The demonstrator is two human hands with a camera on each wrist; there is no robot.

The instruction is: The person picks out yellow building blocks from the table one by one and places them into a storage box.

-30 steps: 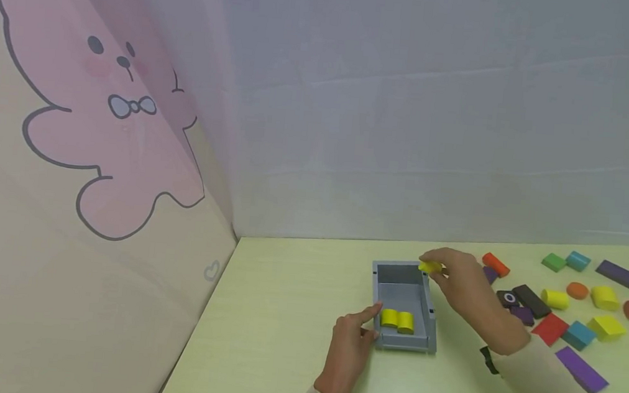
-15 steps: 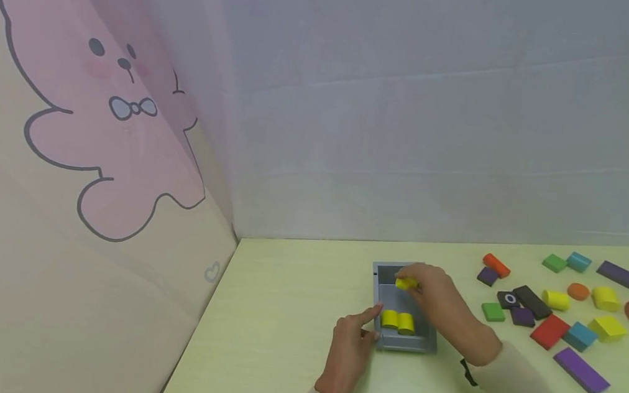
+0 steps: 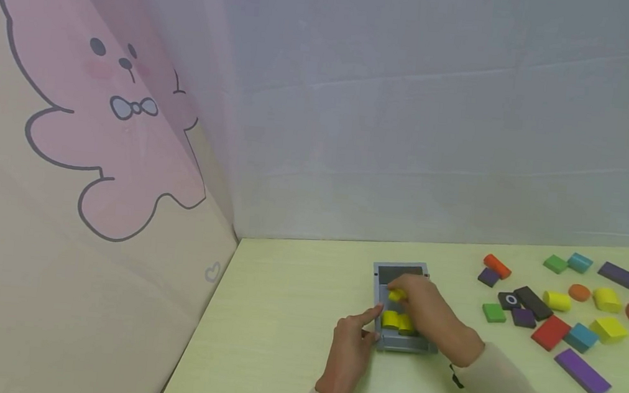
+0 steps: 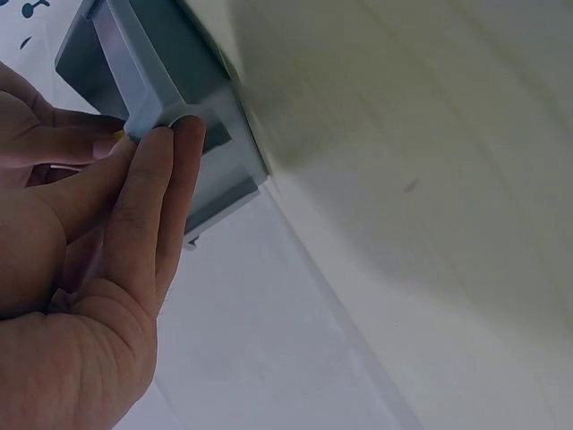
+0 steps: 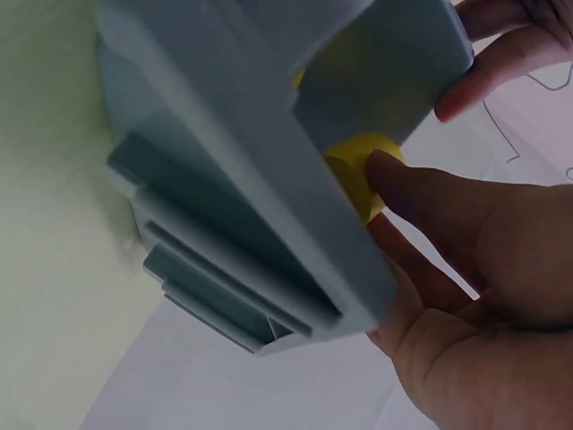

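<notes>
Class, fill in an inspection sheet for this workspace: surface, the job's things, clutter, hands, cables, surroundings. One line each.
Surface: pale green table.
Job's things: grey tray holding yellow blocks at its near end; one more yellow block held inside the tray, above them.
Clutter: loose coloured blocks lie to the right of the tray, among them a purple bar and a red tile.
Hands: left hand holds the tray's near left corner; right hand pinches the yellow block in its fingers.
Cables: nothing seen.
Surroundings: white wall behind; a pink cartoon bear panel on the left.
</notes>
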